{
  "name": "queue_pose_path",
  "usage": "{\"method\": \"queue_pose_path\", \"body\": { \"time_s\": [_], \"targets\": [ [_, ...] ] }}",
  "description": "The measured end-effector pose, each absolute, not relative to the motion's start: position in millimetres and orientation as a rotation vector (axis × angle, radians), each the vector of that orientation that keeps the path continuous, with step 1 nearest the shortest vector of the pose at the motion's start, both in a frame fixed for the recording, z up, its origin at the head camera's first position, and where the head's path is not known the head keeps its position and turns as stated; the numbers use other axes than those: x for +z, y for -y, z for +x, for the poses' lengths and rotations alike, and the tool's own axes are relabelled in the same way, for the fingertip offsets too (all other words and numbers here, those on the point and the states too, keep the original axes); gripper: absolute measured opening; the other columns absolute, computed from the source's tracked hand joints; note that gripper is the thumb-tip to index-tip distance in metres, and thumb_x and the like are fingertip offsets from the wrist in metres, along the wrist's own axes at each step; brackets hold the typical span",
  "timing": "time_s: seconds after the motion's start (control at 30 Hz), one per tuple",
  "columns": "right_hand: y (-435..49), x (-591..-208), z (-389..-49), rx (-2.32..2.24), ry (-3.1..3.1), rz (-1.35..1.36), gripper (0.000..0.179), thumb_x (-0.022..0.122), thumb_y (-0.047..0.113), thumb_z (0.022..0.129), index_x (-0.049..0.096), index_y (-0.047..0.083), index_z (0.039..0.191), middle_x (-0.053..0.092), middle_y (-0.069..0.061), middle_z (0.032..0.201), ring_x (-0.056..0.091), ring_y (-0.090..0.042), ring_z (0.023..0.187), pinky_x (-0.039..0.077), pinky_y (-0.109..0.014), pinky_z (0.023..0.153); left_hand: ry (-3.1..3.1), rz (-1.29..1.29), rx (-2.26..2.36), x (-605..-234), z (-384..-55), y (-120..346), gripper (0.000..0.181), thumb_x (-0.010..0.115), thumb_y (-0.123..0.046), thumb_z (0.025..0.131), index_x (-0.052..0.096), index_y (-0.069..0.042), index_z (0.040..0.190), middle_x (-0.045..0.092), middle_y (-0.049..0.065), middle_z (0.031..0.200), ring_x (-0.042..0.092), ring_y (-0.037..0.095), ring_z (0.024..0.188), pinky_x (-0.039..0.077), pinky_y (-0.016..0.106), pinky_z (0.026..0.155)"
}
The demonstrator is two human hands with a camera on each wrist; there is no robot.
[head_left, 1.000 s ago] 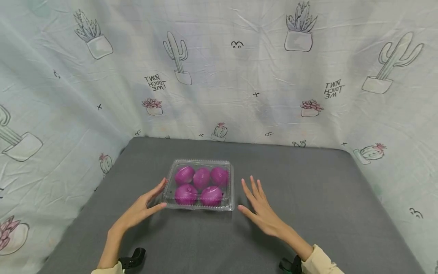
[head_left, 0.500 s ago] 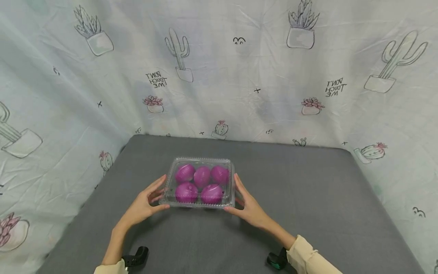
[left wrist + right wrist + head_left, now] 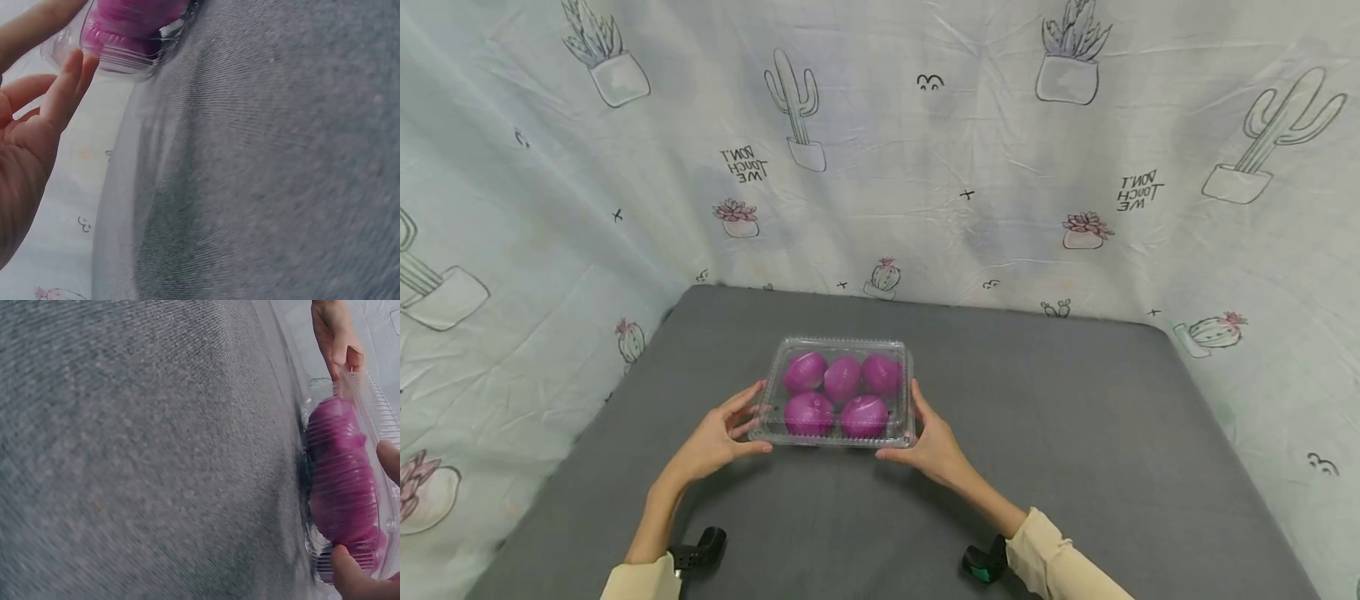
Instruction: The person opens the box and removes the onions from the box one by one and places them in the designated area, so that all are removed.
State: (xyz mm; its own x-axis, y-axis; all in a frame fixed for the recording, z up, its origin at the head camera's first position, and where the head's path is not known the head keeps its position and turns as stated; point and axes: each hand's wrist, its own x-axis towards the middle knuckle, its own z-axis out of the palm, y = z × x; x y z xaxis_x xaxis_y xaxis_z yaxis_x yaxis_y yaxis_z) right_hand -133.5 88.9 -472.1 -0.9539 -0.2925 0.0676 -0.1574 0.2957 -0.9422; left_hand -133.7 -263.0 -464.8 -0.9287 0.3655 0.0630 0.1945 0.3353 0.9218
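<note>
A clear plastic clamshell box (image 3: 898, 354) with a ribbed rim sits on the grey table, its lid down. Inside show several round purple onions (image 3: 808, 414), two in front and the others behind. My left hand (image 3: 715, 442) holds the box's left end, thumb at the front corner and fingers along the side. At the opposite end my right hand (image 3: 936, 446) grips it, thumb under the front edge and index finger up the right side. In the right wrist view, fingertips (image 3: 389, 459) rest against the clear wall of the box, and the onions press close behind it.
Grey cloth covers the table (image 3: 1060, 433), which stretches away to the right of the box. A white curtain (image 3: 880, 167) printed with cacti hangs behind and at both sides. Black wrist straps (image 3: 700, 550) sit on both forearms, below cream sleeves (image 3: 1060, 550).
My right hand has come left from beside the box and taken hold of its right end. My left fingers have closed in on the left end. The head view has tilted slightly down.
</note>
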Motion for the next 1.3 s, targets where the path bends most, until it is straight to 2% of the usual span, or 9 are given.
{"method": "queue_pose_path", "body": {
  "time_s": [0.2, 0.3, 0.43, 0.53, 0.63, 0.77, 0.9, 1.1, 1.3],
  "targets": [
    [-90.1, -473.3, -135.7, -1.705, -2.506, -0.414, 0.115, 0.090, 0.020, 0.067, 0.015, 0.002, 0.153, 0.031, -0.024, 0.150, 0.042, -0.038, 0.129, 0.050, -0.042, 0.086, -2.411, 0.434, 1.658, -470.6, -132.9, 260.6, 0.086, 0.076, -0.013, 0.083, 0.024, -0.007, 0.152, 0.029, 0.018, 0.151, 0.039, 0.008, 0.128, 0.039, 0.030, 0.101],
    [-91.7, -473.9, -135.8, -1.696, -2.524, -0.412, 0.114, 0.090, 0.021, 0.066, 0.018, 0.001, 0.152, 0.028, -0.023, 0.151, 0.043, -0.040, 0.128, 0.050, -0.044, 0.085, -2.359, 0.400, 1.724, -473.7, -131.4, 259.7, 0.081, 0.074, -0.010, 0.085, 0.026, -0.009, 0.151, 0.034, 0.017, 0.146, 0.040, 0.002, 0.124, 0.038, 0.024, 0.099],
    [-92.6, -475.2, -137.2, -1.752, -2.444, -0.404, 0.112, 0.089, 0.019, 0.068, 0.016, 0.003, 0.151, 0.022, -0.023, 0.154, 0.037, -0.043, 0.132, 0.048, -0.048, 0.089, -2.274, 0.345, 1.819, -475.9, -131.0, 259.0, 0.078, 0.070, -0.003, 0.086, 0.026, -0.009, 0.150, 0.034, 0.019, 0.143, 0.037, 0.017, 0.129, 0.035, 0.017, 0.098],
    [-93.1, -476.1, -137.4, -1.798, -2.363, -0.358, 0.109, 0.088, 0.017, 0.069, 0.015, 0.007, 0.150, 0.023, -0.026, 0.152, 0.036, -0.043, 0.133, 0.046, -0.050, 0.091, -2.205, 0.272, 1.848, -476.2, -130.6, 256.8, 0.079, 0.067, -0.003, 0.088, 0.021, -0.010, 0.152, 0.026, 0.018, 0.147, 0.023, 0.032, 0.137, 0.028, 0.036, 0.108],
    [-93.5, -477.9, -136.3, -1.829, -2.302, -0.306, 0.108, 0.087, 0.014, 0.070, 0.014, 0.009, 0.151, 0.028, -0.028, 0.149, 0.038, -0.041, 0.132, 0.046, -0.050, 0.091, -2.151, 0.201, 1.849, -475.7, -129.4, 254.0, 0.081, 0.065, -0.005, 0.090, 0.015, -0.012, 0.153, 0.015, 0.017, 0.151, 0.008, 0.039, 0.141, 0.019, 0.058, 0.107],
    [-92.0, -479.4, -135.7, -1.941, -2.151, -0.275, 0.108, 0.084, 0.007, 0.073, 0.011, 0.012, 0.151, 0.029, -0.025, 0.150, 0.044, -0.038, 0.128, 0.048, -0.045, 0.090, -2.101, 0.166, 1.866, -473.3, -128.9, 251.4, 0.082, 0.062, -0.005, 0.091, 0.009, -0.012, 0.153, 0.007, 0.018, 0.153, -0.002, 0.042, 0.142, 0.014, 0.064, 0.106],
    [-89.6, -480.2, -136.4, -2.048, -1.996, -0.266, 0.107, 0.081, 0.000, 0.074, 0.008, 0.012, 0.152, 0.031, -0.021, 0.151, 0.048, -0.036, 0.125, 0.049, -0.038, 0.088, -2.070, 0.166, 1.883, -469.4, -129.5, 249.8, 0.082, 0.061, -0.004, 0.091, 0.007, -0.011, 0.153, 0.007, 0.020, 0.153, 0.000, 0.042, 0.141, 0.021, 0.057, 0.107],
    [-89.5, -481.1, -138.2, -2.083, -1.943, -0.279, 0.106, 0.079, -0.002, 0.076, 0.007, 0.011, 0.153, 0.037, -0.022, 0.148, 0.049, -0.037, 0.124, 0.049, -0.035, 0.088, -2.015, 0.158, 1.957, -467.0, -130.0, 249.0, 0.082, 0.061, 0.001, 0.089, 0.009, -0.007, 0.152, 0.017, 0.022, 0.150, 0.020, 0.035, 0.135, 0.042, 0.024, 0.093],
    [-92.0, -480.3, -138.6, -2.146, -1.857, -0.251, 0.105, 0.078, -0.006, 0.075, 0.010, 0.017, 0.151, 0.034, -0.022, 0.149, 0.045, -0.037, 0.128, 0.048, -0.036, 0.088, -2.010, 0.145, 1.955, -465.9, -130.6, 248.9, 0.081, 0.062, 0.002, 0.089, 0.010, -0.004, 0.151, 0.014, 0.021, 0.151, 0.016, 0.036, 0.136, 0.044, 0.021, 0.090]
  ]
}}
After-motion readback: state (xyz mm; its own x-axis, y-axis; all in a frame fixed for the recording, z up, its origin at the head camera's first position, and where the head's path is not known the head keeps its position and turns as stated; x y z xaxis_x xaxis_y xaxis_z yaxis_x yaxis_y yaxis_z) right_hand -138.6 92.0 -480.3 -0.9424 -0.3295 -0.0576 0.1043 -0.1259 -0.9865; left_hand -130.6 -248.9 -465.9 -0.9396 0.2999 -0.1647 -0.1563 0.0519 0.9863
